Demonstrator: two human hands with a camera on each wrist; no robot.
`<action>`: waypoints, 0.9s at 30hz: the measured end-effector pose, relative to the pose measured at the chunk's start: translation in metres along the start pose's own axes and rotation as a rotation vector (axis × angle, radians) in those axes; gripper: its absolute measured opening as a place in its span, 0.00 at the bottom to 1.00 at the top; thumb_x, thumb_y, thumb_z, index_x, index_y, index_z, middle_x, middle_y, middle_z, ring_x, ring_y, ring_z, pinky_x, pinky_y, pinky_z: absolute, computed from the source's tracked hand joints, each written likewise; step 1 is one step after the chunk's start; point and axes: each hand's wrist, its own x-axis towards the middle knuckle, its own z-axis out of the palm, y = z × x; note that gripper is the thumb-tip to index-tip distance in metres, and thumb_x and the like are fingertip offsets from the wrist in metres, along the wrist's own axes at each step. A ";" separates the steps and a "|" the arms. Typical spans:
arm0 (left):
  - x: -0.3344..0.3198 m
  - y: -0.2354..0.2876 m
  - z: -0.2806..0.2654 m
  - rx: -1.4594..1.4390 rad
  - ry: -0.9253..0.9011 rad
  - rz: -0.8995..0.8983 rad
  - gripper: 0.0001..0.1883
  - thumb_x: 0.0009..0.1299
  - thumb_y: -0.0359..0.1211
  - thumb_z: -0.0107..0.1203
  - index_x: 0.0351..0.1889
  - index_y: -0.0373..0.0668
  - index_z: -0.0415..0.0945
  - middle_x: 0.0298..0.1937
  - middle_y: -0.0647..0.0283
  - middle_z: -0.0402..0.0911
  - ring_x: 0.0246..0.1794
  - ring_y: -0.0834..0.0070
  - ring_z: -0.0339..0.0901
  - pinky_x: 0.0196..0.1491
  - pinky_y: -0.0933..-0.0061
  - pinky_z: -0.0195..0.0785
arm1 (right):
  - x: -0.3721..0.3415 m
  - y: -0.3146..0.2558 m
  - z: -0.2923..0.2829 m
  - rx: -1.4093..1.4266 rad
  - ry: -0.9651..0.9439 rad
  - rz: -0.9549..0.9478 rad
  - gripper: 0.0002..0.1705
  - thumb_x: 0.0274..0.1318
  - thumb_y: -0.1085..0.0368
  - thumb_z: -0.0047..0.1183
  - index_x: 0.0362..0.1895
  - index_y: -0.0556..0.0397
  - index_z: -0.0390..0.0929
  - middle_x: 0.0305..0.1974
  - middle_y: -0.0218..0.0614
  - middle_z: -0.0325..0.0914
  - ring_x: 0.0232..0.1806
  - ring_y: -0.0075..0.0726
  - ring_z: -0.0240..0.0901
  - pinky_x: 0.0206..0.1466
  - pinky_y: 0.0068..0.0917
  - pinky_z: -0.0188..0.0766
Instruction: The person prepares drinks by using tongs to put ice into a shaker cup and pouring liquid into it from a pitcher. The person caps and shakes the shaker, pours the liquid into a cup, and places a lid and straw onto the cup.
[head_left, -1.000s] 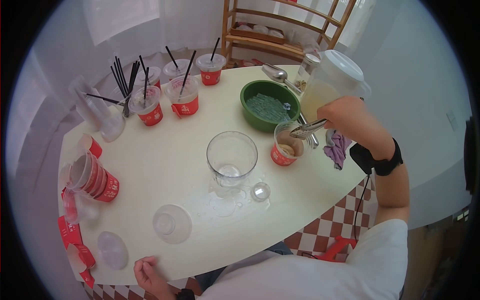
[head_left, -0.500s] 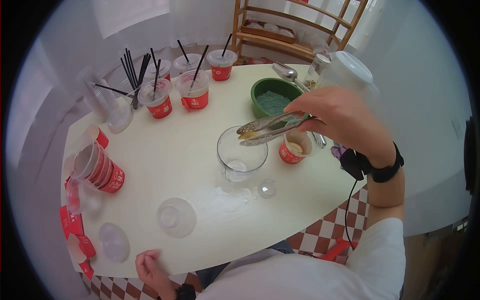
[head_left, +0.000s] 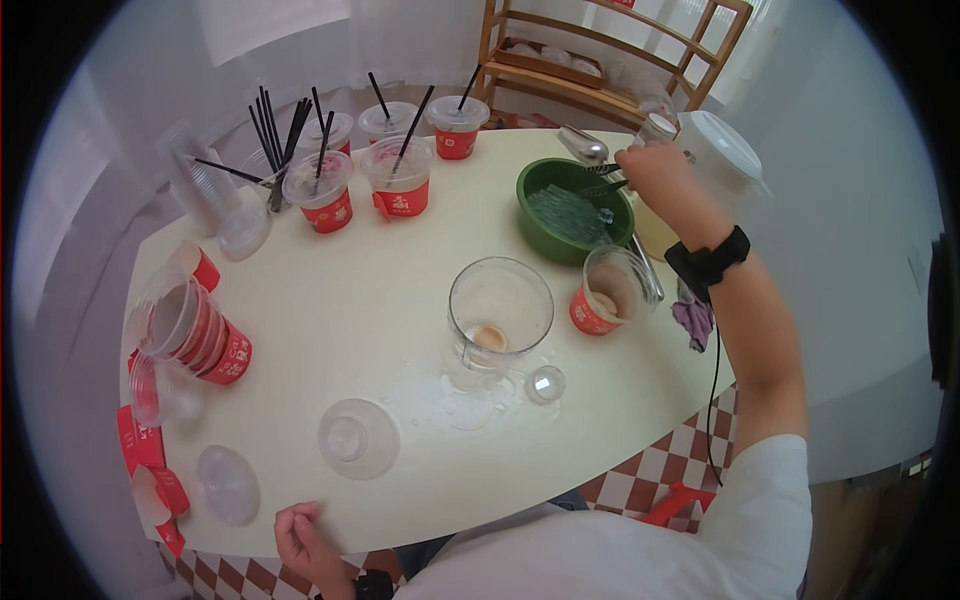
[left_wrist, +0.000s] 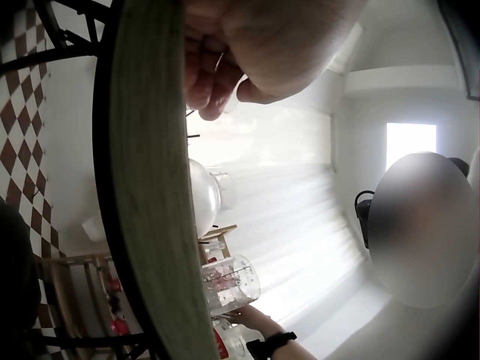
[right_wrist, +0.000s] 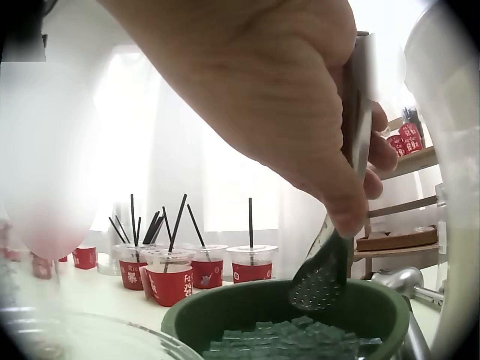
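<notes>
My right hand grips perforated metal tongs over a green bowl. Inside the bowl lie glassy, pale blue-green cubes, and the tong tips hang at the rim level in the right wrist view. In front of the bowl stands a red-sleeved plastic cup with a pale slice inside. Left of it is a clear tumbler with a yellowish round slice at its bottom. My left hand rests at the table's near edge, fingers loosely curled, holding nothing.
Lidded red-sleeved cups with black straws stand at the back left. Stacked cups lie at the left. A clear dome lid and small glass piece lie nearer. A large jug, metal scoop and purple cloth are at the right.
The right hand carried a yellowish slice in the tongs from the red-sleeved cup to the tumbler and let it go there. It then moved back over the green bowl. The left hand stayed put.
</notes>
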 end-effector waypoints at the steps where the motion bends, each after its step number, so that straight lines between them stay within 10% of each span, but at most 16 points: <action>1: 0.000 0.000 0.000 -0.001 -0.001 -0.009 0.07 0.69 0.26 0.38 0.35 0.33 0.67 0.31 0.61 0.73 0.32 0.77 0.68 0.38 0.77 0.63 | 0.005 -0.001 0.008 -0.014 0.003 -0.020 0.09 0.34 0.68 0.58 0.27 0.51 0.74 0.25 0.38 0.75 0.31 0.42 0.74 0.36 0.35 0.69; 14: 0.002 0.007 0.005 0.068 -0.002 -0.013 0.07 0.68 0.26 0.39 0.34 0.33 0.67 0.31 0.61 0.73 0.32 0.77 0.68 0.38 0.77 0.63 | 0.046 -0.008 0.019 0.153 -0.537 0.152 0.15 0.33 0.65 0.62 0.31 0.56 0.77 0.30 0.43 0.78 0.37 0.48 0.75 0.39 0.37 0.72; 27: 0.002 0.007 0.006 0.042 0.013 -0.011 0.07 0.68 0.27 0.39 0.32 0.33 0.67 0.30 0.61 0.73 0.31 0.77 0.68 0.38 0.77 0.63 | 0.016 -0.001 0.005 0.154 -0.388 0.150 0.13 0.37 0.66 0.59 0.33 0.51 0.77 0.30 0.42 0.77 0.36 0.49 0.74 0.38 0.39 0.71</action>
